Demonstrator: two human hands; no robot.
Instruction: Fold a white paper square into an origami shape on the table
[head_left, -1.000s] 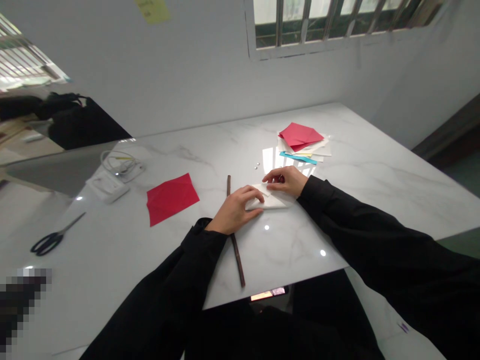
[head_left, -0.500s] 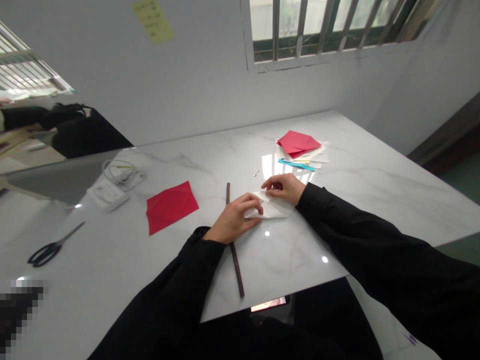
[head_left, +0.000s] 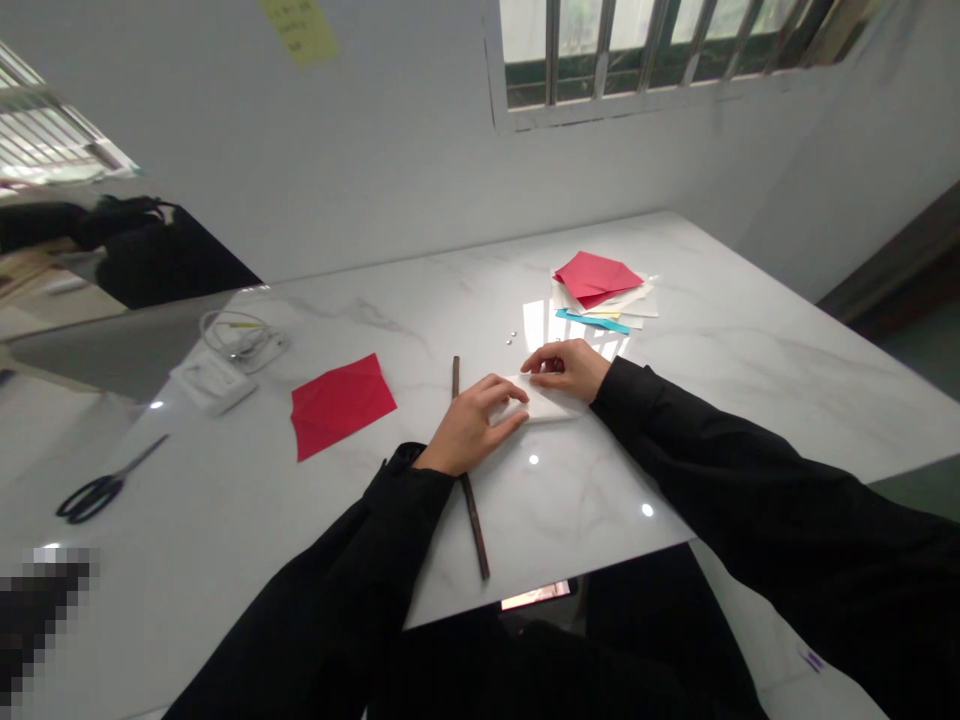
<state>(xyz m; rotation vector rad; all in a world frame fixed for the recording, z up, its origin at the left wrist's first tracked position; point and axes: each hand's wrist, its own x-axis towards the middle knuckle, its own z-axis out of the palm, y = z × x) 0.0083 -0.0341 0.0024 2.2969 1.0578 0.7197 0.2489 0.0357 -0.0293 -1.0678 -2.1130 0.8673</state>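
Folded white paper (head_left: 551, 408), long axis nine-to-three: my left hand (head_left: 474, 422), parted, touches nine-o'clock end; right hand (head_left: 576, 368), narrowed, one o'clock, grip unclear.

1. An indoor room set up for paper craft; whether home, school or office, I cannot tell.
2. White paper (head_left: 551, 405), a red sheet (head_left: 343, 407) and a paper pile (head_left: 598, 279) lie on a marble-patterned surface (head_left: 427, 300).
3. Scissors (head_left: 96, 496) lie at the left.
4. A yellow note (head_left: 301, 30) hangs on a plain wall (head_left: 390, 170), left of a barred window (head_left: 664, 55).
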